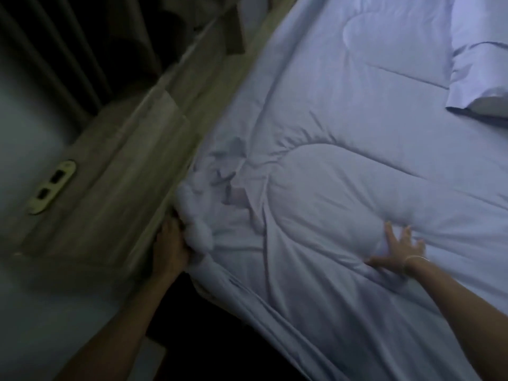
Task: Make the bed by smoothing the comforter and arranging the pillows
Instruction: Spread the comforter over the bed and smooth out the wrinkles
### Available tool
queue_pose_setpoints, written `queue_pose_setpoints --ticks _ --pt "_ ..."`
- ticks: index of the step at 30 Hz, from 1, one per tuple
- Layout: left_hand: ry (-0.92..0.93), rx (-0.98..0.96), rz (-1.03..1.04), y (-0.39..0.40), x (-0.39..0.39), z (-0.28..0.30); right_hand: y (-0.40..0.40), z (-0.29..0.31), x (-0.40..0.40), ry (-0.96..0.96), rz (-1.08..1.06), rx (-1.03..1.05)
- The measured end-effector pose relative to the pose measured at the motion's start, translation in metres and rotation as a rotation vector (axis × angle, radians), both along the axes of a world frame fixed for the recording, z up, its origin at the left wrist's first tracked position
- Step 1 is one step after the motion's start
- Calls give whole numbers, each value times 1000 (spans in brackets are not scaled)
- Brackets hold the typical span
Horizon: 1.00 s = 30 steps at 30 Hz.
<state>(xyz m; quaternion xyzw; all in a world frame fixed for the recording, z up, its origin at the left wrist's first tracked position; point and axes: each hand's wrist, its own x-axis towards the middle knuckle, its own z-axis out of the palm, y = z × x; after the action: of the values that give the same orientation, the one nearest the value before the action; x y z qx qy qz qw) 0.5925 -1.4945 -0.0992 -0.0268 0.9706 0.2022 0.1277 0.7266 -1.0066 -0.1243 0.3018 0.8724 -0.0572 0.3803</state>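
Left hand (170, 250) fingers clamped on comforter (343, 166) edge; right hand (395, 250) fingers spread, pressing it.

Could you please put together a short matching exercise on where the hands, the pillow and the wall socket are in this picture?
Things:
1. left hand
2. right hand
3. pillow
4. wall socket

Places or states:
A. top right corner, lying on the bed
B. fingers spread flat on the comforter
C. at the bunched comforter edge beside the wooden headboard
D. on the wall at left

Pairs: 1-C, 2-B, 3-A, 4-D
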Motion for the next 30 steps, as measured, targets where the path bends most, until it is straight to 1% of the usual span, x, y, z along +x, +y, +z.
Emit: queue_pose_setpoints --ticks 1,2,3,4,5,6,7,8,10,11,13,15,16,18,19,22,24,25,27,28,29,30 --pt "-66 108 144 -13 7 -4 0 0 -1 -4 8 16" --pt "-83 193 262 -21 15 -2 -1 0 -2 -5 16 27" --pt "-9 262 343 -21 22 1 1 -1 -2 -5 9 34" --pt "155 284 392 -17 27 7 0 -1 -4 -10 6 33" --pt "345 251 392 -7 31 16 -1 -1 -5 -15 4 35" --pt "486 194 355 4 31 27 -2 -1 -5 -14 7 36" --pt "560 142 300 18 31 38 -2 -1 -6 -12 11 37" --pt "575 68 236 33 29 48 -2 1 -6 -9 13 40" --pt "580 -123 2 53 26 46 -3 1 -6 -4 7 47" --pt "569 -200 -127 60 22 43 -3 -1 -6 2 4 51" --pt "500 -257 -350 69 13 34 -4 -1 -6 15 3 38" --pt "377 -267 -450 69 6 17 -3 -2 -6 30 3 26" --pt "301 -291 -443 64 2 7 -2 -3 -6 30 3 27" --pt "133 -347 -376 46 -2 -13 -1 -4 -5 24 3 31" --pt "84 -350 -344 38 -2 -18 0 -6 -4 27 2 33" --pt "-12 -320 -292 20 3 -27 -1 -6 -4 47 -3 31" --pt "-83 -265 -209 8 7 -33 -3 -6 -3 59 -7 42" --pt "-133 -221 -94 2 8 -32 -4 -7 -2 64 -13 49" --pt "-257 -120 224 -8 6 -27 -6 -7 0 72 -29 54" --pt "-291 -106 336 -9 5 -22 -7 -7 0 74 -37 49" --pt "-251 -131 379 -5 5 -16 -8 -7 0 80 -42 45" --pt "-152 -168 320 2 6 -10 -10 -6 -1 82 -43 42"
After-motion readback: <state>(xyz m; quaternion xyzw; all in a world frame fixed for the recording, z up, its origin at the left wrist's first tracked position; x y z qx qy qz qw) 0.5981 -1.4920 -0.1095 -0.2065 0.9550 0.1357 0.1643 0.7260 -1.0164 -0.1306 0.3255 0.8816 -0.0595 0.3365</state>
